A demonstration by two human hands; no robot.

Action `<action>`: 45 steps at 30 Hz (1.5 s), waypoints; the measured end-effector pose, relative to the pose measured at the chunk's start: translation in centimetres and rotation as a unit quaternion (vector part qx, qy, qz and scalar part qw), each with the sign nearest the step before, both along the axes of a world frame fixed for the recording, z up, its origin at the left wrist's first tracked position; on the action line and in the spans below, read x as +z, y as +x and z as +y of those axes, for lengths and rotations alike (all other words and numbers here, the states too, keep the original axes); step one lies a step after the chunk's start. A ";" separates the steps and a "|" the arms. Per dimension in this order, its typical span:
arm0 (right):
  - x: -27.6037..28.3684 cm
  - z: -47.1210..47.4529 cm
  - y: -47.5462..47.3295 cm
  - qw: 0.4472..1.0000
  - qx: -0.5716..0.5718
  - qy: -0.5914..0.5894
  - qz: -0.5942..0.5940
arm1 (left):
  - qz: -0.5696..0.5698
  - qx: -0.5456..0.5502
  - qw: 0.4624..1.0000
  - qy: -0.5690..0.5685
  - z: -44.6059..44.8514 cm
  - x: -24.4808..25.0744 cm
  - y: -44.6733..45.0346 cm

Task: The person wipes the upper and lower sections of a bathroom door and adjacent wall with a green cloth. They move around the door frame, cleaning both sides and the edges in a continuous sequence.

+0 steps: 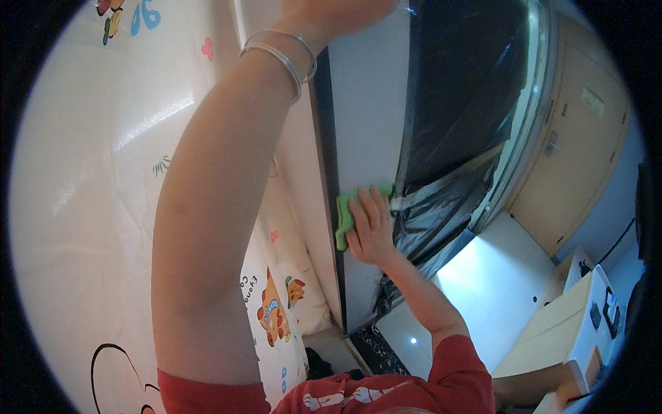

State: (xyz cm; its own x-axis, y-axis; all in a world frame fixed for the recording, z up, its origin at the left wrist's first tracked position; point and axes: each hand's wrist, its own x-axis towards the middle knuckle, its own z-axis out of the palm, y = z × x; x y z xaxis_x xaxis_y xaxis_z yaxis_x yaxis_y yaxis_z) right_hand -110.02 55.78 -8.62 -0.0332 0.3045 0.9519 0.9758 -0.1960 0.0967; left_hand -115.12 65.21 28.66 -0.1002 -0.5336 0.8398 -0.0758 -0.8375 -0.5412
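My right hand (371, 225) presses a green cloth (344, 212) flat against a narrow pale wall panel (367, 124). Its fingers are spread over the cloth, and part of the cloth is hidden under them. My left arm stretches up across the view with silver bangles at the wrist. At the top edge, the left hand (336, 15) is cut off, so its fingers cannot be made out. It is near the upper end of the same panel. A dark strip (331, 171) runs along the panel's left side.
Glossy white sheeting (103, 217) with cartoon prints covers the left. Dark plastic film (460, 83) hangs right of the panel. Beyond are a wooden door (574, 134), shiny floor tiles (491, 264) and a pale cabinet (548, 321) with things on top.
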 end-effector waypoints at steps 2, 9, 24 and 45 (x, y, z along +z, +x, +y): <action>4.4 0.5 -0.1 1.000 -0.007 0.024 0.007 | 0.006 0.005 1.000 -0.001 0.2 0.0 0.0; 23.3 1.5 2.9 0.990 -0.037 0.114 -0.071 | -0.016 0.022 1.000 0.006 0.5 0.1 0.6; 6.7 1.8 1.8 0.996 -0.058 0.071 0.002 | 0.025 0.099 0.994 0.032 0.2 -1.2 0.7; -3.7 2.1 -4.2 0.977 -0.034 0.063 0.199 | 0.198 0.285 0.929 0.132 0.3 -15.8 -1.0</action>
